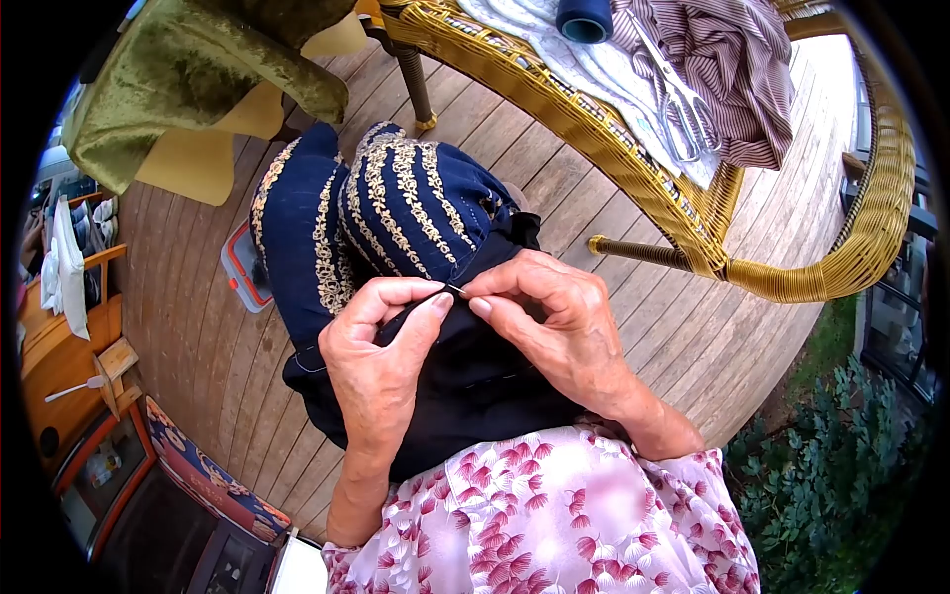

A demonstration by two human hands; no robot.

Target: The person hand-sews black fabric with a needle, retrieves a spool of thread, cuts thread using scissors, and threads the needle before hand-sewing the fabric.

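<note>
A navy cloth with gold embroidered stripes [411, 203] drapes over my knees, joined to plain black fabric [475, 396] on my lap. My left hand [381, 346] pinches the black fabric's folded edge between thumb and forefinger. Close beside it, my right hand [549, 327] has thumb and forefinger pressed together on a thin, bright sewing needle [455, 289], whose tip lies at the left fingertips. Pale stitches run along parts of the dark cloth. Both hands partly cover the edge being held.
Ahead on the right, a wicker chair [554, 89] bears scissors [678, 109], a dark blue thread spool [584, 18] and striped fabric [737, 79]. Green velvet [198, 89] hangs at upper left. A red-rimmed clear container [245, 267] sits on the wooden deck [198, 327].
</note>
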